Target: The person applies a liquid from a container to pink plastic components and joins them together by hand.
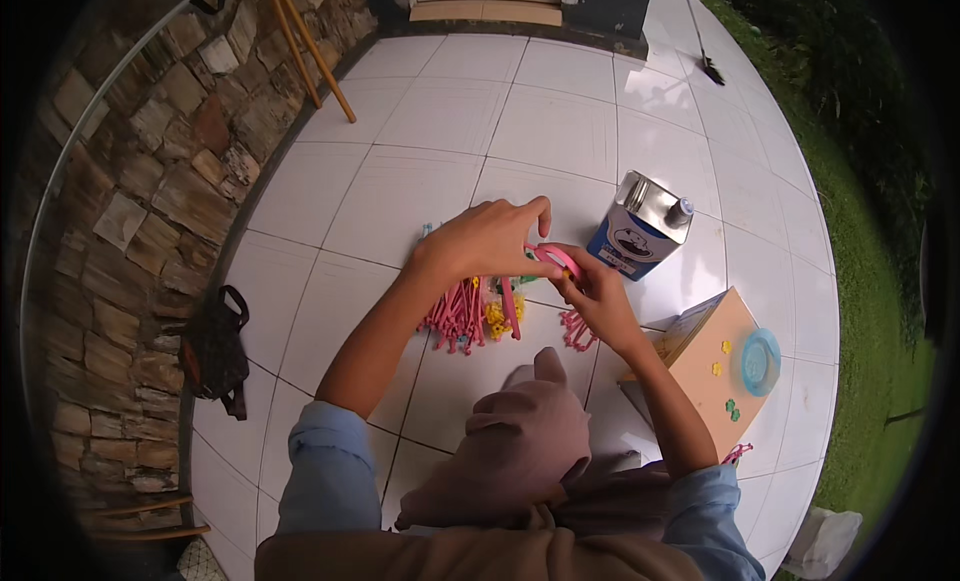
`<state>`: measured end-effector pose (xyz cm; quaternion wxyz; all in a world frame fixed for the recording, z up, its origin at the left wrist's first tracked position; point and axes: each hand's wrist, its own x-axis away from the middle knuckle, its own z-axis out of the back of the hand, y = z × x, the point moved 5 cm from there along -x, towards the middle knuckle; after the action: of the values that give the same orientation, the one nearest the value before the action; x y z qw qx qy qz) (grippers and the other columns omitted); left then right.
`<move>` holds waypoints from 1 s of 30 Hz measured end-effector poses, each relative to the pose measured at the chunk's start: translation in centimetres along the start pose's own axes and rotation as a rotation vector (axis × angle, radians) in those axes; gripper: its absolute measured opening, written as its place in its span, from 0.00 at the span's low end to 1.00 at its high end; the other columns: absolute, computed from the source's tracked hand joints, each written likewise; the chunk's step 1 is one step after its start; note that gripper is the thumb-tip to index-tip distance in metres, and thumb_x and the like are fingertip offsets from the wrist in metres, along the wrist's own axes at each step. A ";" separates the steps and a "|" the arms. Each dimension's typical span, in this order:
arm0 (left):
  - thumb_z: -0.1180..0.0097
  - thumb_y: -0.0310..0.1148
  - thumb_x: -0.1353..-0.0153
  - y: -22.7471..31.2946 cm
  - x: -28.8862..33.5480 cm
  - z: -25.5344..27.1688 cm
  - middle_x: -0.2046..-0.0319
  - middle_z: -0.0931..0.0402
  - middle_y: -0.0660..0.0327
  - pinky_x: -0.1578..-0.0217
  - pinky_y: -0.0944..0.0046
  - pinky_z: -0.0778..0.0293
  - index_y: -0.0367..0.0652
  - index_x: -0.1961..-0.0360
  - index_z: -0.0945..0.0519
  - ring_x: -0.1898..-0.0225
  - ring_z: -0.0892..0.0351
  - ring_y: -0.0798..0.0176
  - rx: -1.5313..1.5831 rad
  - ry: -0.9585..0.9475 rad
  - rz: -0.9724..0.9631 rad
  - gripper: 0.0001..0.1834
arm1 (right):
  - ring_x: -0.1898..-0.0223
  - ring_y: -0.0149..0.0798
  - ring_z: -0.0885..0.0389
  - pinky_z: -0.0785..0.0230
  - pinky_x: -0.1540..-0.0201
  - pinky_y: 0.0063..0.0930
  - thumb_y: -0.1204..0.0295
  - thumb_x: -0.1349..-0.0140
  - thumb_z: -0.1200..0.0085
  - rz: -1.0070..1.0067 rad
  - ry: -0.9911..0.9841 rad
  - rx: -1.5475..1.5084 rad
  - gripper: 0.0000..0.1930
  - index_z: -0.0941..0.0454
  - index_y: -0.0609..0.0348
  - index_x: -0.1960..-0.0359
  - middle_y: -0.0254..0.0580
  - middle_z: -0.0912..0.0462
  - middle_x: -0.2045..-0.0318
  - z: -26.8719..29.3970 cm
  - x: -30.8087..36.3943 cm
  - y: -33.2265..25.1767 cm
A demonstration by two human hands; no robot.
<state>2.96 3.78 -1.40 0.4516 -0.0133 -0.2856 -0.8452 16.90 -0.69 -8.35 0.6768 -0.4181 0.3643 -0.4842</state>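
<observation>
My left hand point(487, 239) and my right hand point(597, 293) meet over the white tiled floor, both gripping a pink curved plastic piece point(553, 257) between the fingertips. A pink strip point(510, 309) hangs down from under my left hand. Just beneath the hands lies a pile of pink stick-like pieces point(457, 316) with some yellow pieces point(499, 315) beside it. A few more pink pieces point(577, 331) lie under my right wrist.
A blue and white metal can point(641, 226) with a cap stands right of the hands. A cardboard box point(722, 366) with a blue round lid point(760, 361) sits at the right. A dark bag point(213, 351) lies by the stone wall point(130, 211). Grass borders the tiles on the right.
</observation>
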 end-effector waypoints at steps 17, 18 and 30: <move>0.45 0.26 0.46 -22.5 -4.8 -12.8 0.49 0.35 0.56 0.55 0.55 0.30 0.45 0.50 0.29 0.56 0.28 0.49 -0.089 0.658 0.392 0.21 | 0.39 0.52 0.40 0.47 0.38 0.37 0.78 0.42 0.54 -0.101 0.056 -0.058 0.25 0.39 0.61 0.40 0.55 0.37 0.42 -16.2 -6.9 16.6; 0.45 0.26 0.46 -21.3 -5.3 -12.2 0.49 0.35 0.56 0.55 0.55 0.30 0.45 0.50 0.29 0.56 0.28 0.49 -0.081 0.636 0.363 0.21 | 0.41 0.49 0.37 0.45 0.39 0.36 0.78 0.42 0.53 -0.115 0.110 -0.134 0.23 0.36 0.61 0.42 0.52 0.35 0.43 -13.7 -6.7 16.5; 0.49 0.21 0.46 -6.1 -23.7 -35.8 0.54 0.32 0.57 0.51 0.58 0.32 0.47 0.50 0.28 0.53 0.32 0.55 0.500 0.246 -0.232 0.21 | 0.55 0.44 0.35 0.41 0.52 0.38 0.76 0.43 0.48 -0.799 0.890 0.281 0.17 0.36 0.68 0.53 0.52 0.37 0.56 -2.3 6.8 36.3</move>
<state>20.71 6.57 -40.84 0.3727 0.2334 -0.4275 -0.7899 29.34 -1.11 -43.15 0.2746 -0.1867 0.3598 -0.8719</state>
